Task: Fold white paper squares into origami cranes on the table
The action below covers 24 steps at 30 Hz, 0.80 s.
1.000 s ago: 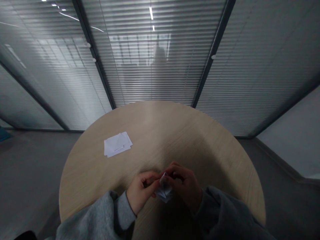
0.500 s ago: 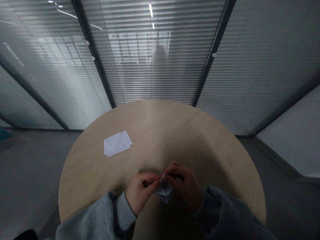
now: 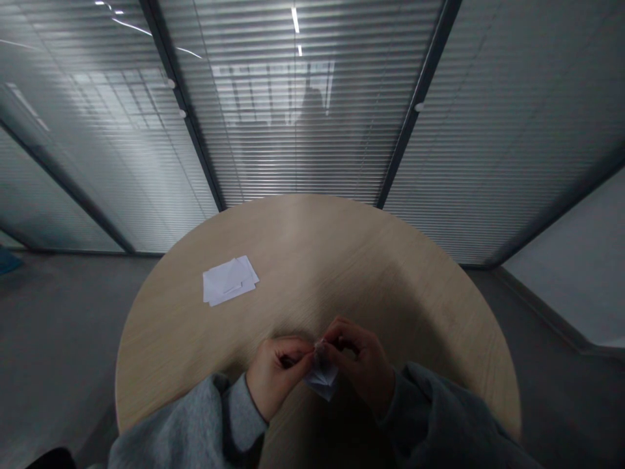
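While both hands meet above the near part of the round wooden desk, a small piece of folded white paper sits between them, close to the near edge and slightly right of the view's centre line. The left hand pinches the upper left side of the paper, thumb and index finger pressed together at the tips. The right hand pinches the top from the opposite side; its thumb and index finger form a loop with a visible gap behind the tips. The fingertips of both hands lie just beside each other at the upper point of the paper. Its lower portion projects below the fingers, shows several creases and tapers to a corner. Whether this corner touches the desk cannot be determined, as the area is in shadow.

A small stack of white sheets lies flat on the desk, beyond the left hand and well apart from it. The sheets overlap at different angles. Grey sleeves cover both forearms. Behind the desk, dark frame posts separate glass panels fitted with horizontal blinds. Grey floor shows on both sides.
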### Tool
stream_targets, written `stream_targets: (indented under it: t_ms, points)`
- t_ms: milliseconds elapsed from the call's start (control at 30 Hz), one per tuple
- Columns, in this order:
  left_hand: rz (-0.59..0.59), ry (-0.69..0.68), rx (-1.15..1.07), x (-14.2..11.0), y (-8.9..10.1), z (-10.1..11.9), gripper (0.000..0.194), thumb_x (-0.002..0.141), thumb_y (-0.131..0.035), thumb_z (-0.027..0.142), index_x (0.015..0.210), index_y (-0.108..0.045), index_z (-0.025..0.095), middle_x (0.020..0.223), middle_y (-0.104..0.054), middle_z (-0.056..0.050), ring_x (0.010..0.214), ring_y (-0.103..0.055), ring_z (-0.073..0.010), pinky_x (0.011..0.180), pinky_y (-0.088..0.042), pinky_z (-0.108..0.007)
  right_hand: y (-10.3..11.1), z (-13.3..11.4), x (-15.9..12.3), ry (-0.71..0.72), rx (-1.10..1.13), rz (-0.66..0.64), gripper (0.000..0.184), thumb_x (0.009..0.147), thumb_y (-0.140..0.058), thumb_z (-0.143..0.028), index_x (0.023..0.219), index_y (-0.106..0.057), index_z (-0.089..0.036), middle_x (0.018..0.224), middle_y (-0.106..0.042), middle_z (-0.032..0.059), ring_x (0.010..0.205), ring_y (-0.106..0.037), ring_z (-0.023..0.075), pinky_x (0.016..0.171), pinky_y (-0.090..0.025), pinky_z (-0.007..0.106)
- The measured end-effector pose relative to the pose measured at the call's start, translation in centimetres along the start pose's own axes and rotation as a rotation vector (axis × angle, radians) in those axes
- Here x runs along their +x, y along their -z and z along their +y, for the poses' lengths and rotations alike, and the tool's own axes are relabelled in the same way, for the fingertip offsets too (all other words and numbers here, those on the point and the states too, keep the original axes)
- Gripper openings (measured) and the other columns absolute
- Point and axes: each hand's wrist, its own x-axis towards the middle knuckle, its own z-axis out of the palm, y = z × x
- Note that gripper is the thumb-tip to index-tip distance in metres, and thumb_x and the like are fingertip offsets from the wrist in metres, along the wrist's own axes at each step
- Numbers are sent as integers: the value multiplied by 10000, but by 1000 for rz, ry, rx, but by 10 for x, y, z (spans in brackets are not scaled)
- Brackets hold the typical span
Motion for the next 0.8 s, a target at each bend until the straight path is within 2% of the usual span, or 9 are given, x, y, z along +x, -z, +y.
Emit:
stream_targets:
  t_ms: [333,600,800]
  points:
    - [-6,0,-13,0,0,-4,313,810,-593,392,712,-703,116,612,-619,-51,538,-518,-134,494,-390,-243,2,-1,0,69,-56,-15,266,857,-518,-330,669,-619,-171,652,-519,2,586,-520,116,524,-417,225]
    - [51,-24,16,2,1,-1,342,798,-604,416,644,-686,122,593,-616,-46,539,-534,-136,504,-410,-239,0,4,2,102,-121,13,147,797,-616,-276,693,-646,-176,692,-548,10,612,-552,126,542,-453,229]
    - [64,-34,3,12,8,5,295,763,-644,413,748,-731,131,722,-708,-80,650,-625,-187,581,-489,-271,2,-8,9,153,-117,60,126,804,-591,-229,697,-639,-185,701,-559,11,617,-556,127,548,-457,237]
